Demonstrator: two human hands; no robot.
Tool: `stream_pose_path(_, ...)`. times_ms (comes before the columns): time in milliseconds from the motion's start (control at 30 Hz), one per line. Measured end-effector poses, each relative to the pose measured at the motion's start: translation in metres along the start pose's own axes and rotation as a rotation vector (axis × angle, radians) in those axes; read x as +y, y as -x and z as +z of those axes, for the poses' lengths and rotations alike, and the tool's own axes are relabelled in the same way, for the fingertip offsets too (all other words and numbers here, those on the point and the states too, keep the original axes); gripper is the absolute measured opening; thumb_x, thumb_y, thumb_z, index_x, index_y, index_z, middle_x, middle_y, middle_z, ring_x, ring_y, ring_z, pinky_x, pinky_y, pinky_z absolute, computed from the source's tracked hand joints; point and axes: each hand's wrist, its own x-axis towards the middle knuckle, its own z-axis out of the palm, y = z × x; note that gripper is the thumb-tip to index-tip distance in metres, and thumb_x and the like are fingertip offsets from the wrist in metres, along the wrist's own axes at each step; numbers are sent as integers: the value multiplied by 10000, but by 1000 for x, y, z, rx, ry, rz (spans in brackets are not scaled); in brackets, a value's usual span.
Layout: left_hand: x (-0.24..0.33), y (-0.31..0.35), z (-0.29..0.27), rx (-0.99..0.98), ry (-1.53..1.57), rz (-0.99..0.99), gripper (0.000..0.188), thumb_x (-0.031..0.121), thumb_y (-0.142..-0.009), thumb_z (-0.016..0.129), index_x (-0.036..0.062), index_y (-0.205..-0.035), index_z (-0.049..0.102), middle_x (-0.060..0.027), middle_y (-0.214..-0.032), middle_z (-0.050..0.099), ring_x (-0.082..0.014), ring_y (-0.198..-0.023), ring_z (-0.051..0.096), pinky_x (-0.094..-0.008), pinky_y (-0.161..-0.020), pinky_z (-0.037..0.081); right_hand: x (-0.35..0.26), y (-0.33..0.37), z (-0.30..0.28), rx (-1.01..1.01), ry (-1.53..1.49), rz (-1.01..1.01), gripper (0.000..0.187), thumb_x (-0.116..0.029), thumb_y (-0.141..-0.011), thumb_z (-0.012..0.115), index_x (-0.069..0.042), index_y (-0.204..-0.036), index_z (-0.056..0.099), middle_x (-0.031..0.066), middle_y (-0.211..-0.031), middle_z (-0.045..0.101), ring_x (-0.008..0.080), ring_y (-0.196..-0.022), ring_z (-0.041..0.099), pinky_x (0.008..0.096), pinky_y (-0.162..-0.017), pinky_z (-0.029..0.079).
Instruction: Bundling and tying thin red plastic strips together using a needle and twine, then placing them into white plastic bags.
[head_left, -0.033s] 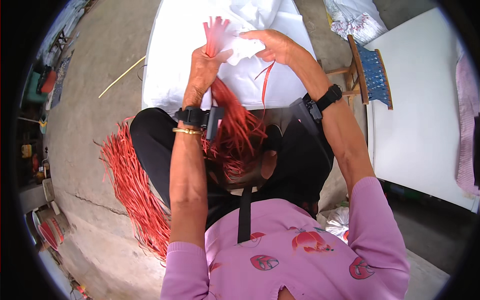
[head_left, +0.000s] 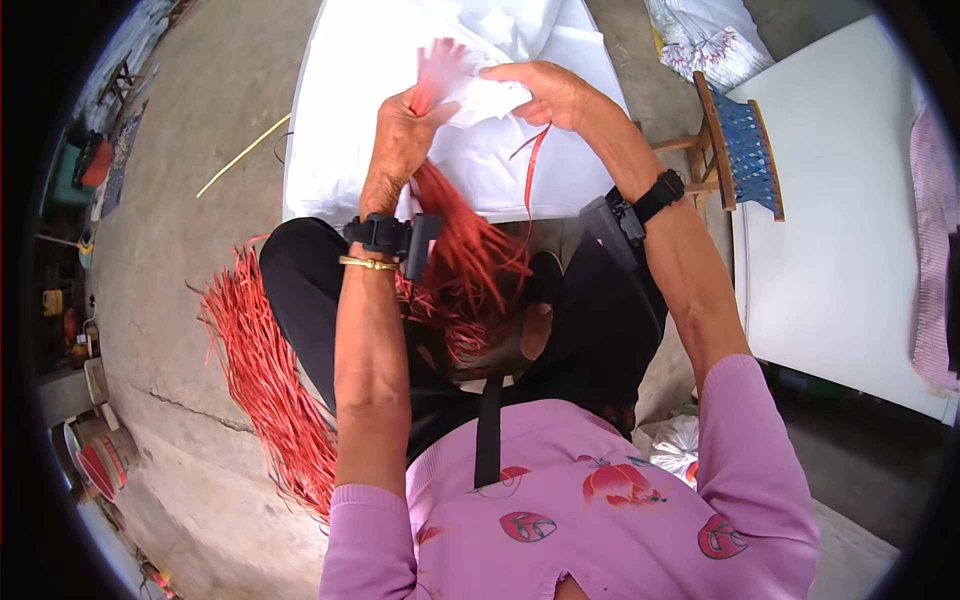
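My left hand is closed round a bundle of long, thin red strips. Their blurred cut ends rise above its fingers, and the loose lengths hang between my knees. Across from it, my right hand is closed, its index finger along a crumpled white piece of sheet that spans the gap between both hands. A single red strip dangles from the curled fingers of that hand. Under both hands a white sheet covers a surface. What the right fingertips grip is partly hidden.
More red strips lie in a heap on the floor by my left leg. To the right stand a wooden stool with a blue woven seat and a white board. White sacks lie beyond; a yellow stick rests at left.
My left hand has shifted slightly left, and the top ends of the bundle now lean further right. My right hand has barely moved.
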Motion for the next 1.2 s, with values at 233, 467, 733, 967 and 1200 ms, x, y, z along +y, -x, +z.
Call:
stream_pose_path(233, 0, 9, 24, 472, 133, -113, 299, 159, -773, 672, -24, -994, 588, -84, -889, 618, -145, -770, 556, -282, -710, 451, -3, 1, 2, -7, -225, 91, 243, -271, -795, 640, -89, -937, 565, -9, -749, 565, 22, -414, 248, 162, -337, 136)
stream_pose_path(467, -22, 3, 65, 633, 275, -370, 259, 37, -712, 645, -40, -950, 577, -79, -809, 616, -161, -726, 565, -284, -672, 465, 11, 3, 15, 71, 37, -56, 283, -333, -783, 634, -60, -850, 601, -16, -648, 517, 31, -424, 239, 195, -370, 143)
stream_pose_path(733, -19, 46, 53, 750, 713, -571, 154, 10, -769, 554, -17, -920, 548, -70, -661, 539, -99, -395, 385, -243, -356, 286, 16, 9, 17, 254, 661, -324, 486, -454, -746, 636, -30, -524, 552, -10, -476, 386, 117, -433, 337, 307, -403, 278)
stream_pose_path(967, -10, 42, 44, 791, 739, -490, 150, -26, -769, 518, 8, -915, 516, -12, -590, 470, -83, -405, 379, -231, -371, 298, 12, 24, 24, 469, 1271, -555, 535, -436, -723, 596, 22, -469, 487, 174, -439, 468, 259, -424, 486, 375, -429, 393)
stream_pose_path(1200, -16, 44, 54, 844, 611, -380, 178, -61, -758, 512, -15, -922, 562, -33, -651, 524, -96, -527, 467, -233, -487, 378, 18, 25, 27, 426, 1649, -713, 508, -424, -754, 580, -9, -464, 534, 133, -409, 471, 274, -384, 485, 389, -403, 379)
